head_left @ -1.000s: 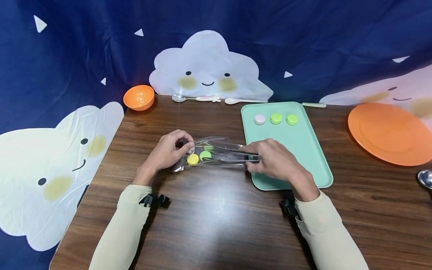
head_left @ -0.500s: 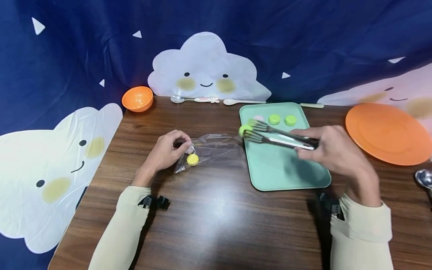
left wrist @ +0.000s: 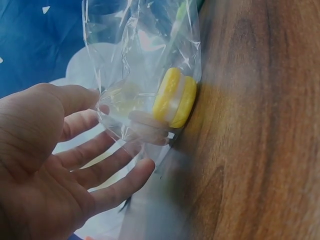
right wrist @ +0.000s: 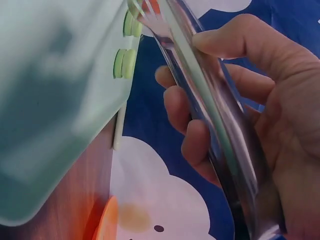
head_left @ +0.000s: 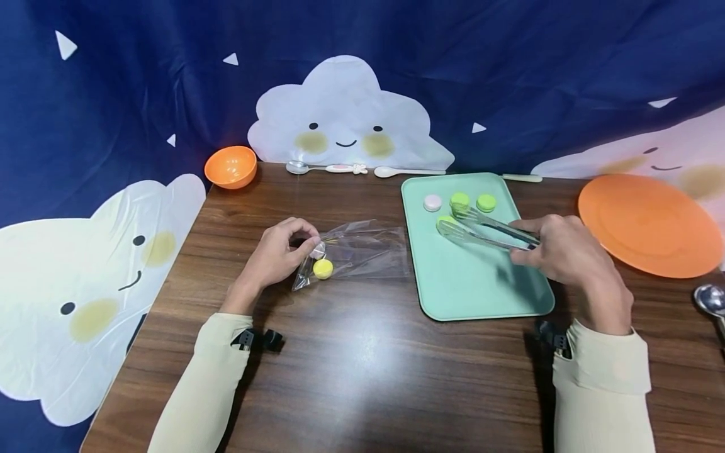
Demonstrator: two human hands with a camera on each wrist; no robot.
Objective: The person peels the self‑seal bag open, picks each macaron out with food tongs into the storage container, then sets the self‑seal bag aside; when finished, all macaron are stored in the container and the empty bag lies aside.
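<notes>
A pair of metal tongs is gripped by the right hand, fingers curled round the handles, above the green tray. A green macaron is seen at the tong tips, low over the tray; whether it is clamped or already resting on the tray cannot be told. Just beyond the tips, toward the far edge of the table, a row of three macarons lies on the tray: a pink one and two green ones.

The mouth of a clear bag is pinched by the left hand between thumb and fingertips. The bag lies flat on the table, just left of the tray, and a yellow macaron sits inside it, beside the left fingers.

At the far left corner an orange bowl stands. Along the far edge two spoons lie. Near the right edge an orange plate rests, with another spoon nearer the front.
</notes>
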